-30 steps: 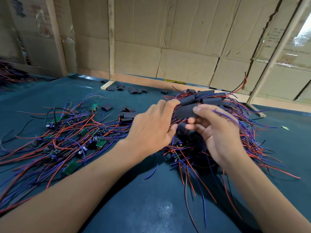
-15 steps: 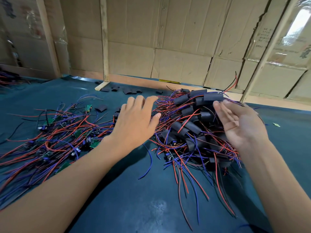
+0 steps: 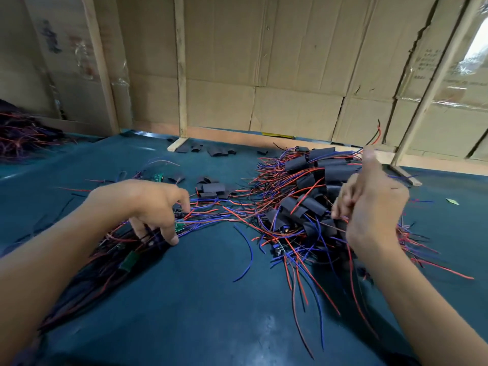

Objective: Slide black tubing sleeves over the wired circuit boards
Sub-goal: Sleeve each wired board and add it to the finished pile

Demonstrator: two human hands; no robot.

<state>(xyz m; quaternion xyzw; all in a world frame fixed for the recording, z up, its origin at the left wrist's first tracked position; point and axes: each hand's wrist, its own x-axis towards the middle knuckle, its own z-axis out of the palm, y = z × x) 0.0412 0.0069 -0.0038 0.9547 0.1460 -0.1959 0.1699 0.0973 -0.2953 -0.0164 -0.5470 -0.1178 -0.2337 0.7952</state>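
A heap of sleeved boards (image 3: 311, 199), black tubing with red and blue wires sticking out, lies right of centre on the dark teal table (image 3: 200, 299). Bare wired circuit boards (image 3: 118, 249) are tangled at the left, and one green board (image 3: 180, 228) shows beside my thumb. My left hand (image 3: 153, 207) is clawed down onto these wires with its fingers apart. My right hand (image 3: 369, 207) hovers over the sleeved heap, blurred, fingers curled with the thumb up; thin wires cross its fingertips. Loose black sleeves (image 3: 211, 190) lie between the two piles.
More loose sleeves (image 3: 216, 151) lie at the table's far edge by a wooden post (image 3: 181, 75). A cardboard wall (image 3: 290, 75) closes the back. Another wire bundle (image 3: 21, 133) sits at the far left. A small green scrap (image 3: 452, 201) lies at the right.
The sleeve my hands held is let go onto the right heap. My left hand has moved left and down onto the bare boards. My right hand has curled and lifted.
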